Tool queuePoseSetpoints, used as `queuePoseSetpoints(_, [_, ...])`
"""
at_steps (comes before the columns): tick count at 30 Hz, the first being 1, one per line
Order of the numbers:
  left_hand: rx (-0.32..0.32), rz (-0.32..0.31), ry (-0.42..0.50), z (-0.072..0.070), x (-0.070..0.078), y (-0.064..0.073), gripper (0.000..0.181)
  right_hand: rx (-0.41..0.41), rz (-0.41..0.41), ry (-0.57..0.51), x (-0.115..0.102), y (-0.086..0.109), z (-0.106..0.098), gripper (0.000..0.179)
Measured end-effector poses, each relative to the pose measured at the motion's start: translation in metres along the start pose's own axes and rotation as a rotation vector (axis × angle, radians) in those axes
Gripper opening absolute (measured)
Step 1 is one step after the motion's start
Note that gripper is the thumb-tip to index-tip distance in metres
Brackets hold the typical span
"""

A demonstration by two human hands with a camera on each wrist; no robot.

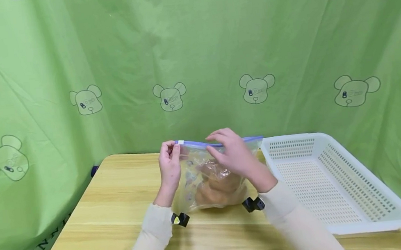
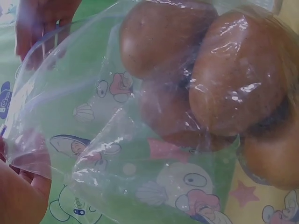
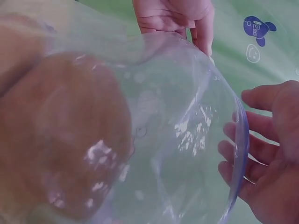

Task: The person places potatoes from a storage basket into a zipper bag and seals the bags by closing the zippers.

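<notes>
A clear zip bag (image 1: pixel 188 184) with a blue zip edge and cartoon prints stands upright on the table, bulging low down. Several brown potatoes (image 2: pixel 238 74) lie inside it. At the bag's upper left corner, beside the white slider (image 1: pixel 181 142), my left hand (image 1: pixel 169 161) pinches the edge between thumb and fingers. My right hand (image 1: pixel 235 154) is at the zip edge right of the middle. In the right wrist view, its fingers (image 3: pixel 259 149) reach behind the blue edge, spread and loosely bent, while the thumb stands apart from them.
A white perforated plastic basket (image 1: pixel 368 180) stands at the right on the wooden table (image 1: pixel 96 219). Behind the table hangs a green curtain (image 1: pixel 122 59) with bear heads. Small black devices (image 1: pixel 253 204) sit at both wrists.
</notes>
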State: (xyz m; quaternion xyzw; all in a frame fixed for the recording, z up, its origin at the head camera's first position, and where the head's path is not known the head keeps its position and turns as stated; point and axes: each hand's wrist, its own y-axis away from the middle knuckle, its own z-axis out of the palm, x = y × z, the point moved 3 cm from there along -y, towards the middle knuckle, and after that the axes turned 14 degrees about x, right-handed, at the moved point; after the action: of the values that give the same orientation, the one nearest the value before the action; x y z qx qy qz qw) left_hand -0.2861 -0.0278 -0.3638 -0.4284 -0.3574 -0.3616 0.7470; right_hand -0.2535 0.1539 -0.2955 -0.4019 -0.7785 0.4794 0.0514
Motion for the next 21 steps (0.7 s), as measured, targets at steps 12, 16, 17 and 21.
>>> queuePoseSetpoints(12, [0.031,0.007,-0.031,0.001,0.014,0.003,0.010,-0.189,0.013,0.013,-0.015,-0.024,0.027,0.023])
queuePoseSetpoints(16, [0.025,-0.014,-0.001,-0.001,0.004,-0.001,0.011,-0.241,0.031,0.009,-0.018,-0.027,0.034,0.022])
queuePoseSetpoints(17, [0.025,-0.017,0.007,-0.001,0.003,-0.001,0.011,-0.249,0.038,0.014,-0.018,-0.028,0.035,0.022])
queuePoseSetpoints(21, [0.017,0.000,0.032,-0.002,0.004,-0.001,0.014,-0.274,0.068,0.021,-0.016,-0.030,0.039,0.019])
